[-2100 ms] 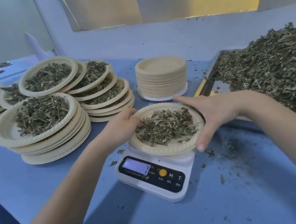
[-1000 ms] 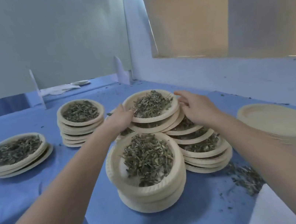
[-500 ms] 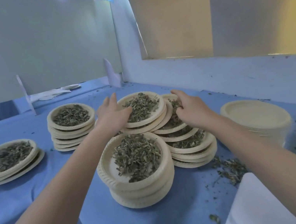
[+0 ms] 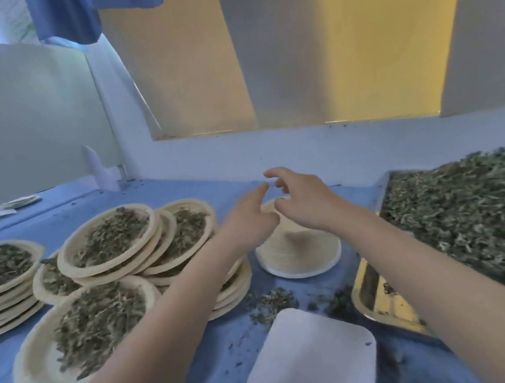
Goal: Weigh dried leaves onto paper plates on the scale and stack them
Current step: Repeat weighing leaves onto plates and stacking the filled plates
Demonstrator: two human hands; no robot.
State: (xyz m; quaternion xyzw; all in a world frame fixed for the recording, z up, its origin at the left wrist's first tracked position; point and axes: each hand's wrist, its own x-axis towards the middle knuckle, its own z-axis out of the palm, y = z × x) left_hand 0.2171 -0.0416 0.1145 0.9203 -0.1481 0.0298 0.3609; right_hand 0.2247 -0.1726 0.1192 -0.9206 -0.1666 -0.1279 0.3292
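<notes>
Blue sheeting covers our desk [image 4: 160, 202], with a pale wall and a yellow-and-grey panel behind it. We read no lettering anywhere; the frame is motion-blurred.

Both our forearms extend forward and converge above the stack of empty paper plates [image 4: 298, 250], a column of round, beige plates on a white base. Our left hand [image 4: 249, 221] is flat, fingers straight and together, pointing forward over the stack's left edge; it holds nothing. Our right hand [image 4: 304, 201] hovers just beside it, fingers spread and curled downward in a loose claw, thumb apart, also holding nothing. We cannot tell whether either hand touches the top plate.

Filled plates [image 4: 110, 240], each with a ribbed rim and a mound of crumpled dried leaves, sit in overlapping stacks at left. A metal tray [image 4: 381, 300] at right carries the bulk dried leaves [image 4: 479, 215], piled high. The white scale [image 4: 308, 364], with rounded corners, lies near the bottom edge with nothing on its platform. Loose leaf fragments [image 4: 272, 302] lie scattered between the scale and the stacks.
</notes>
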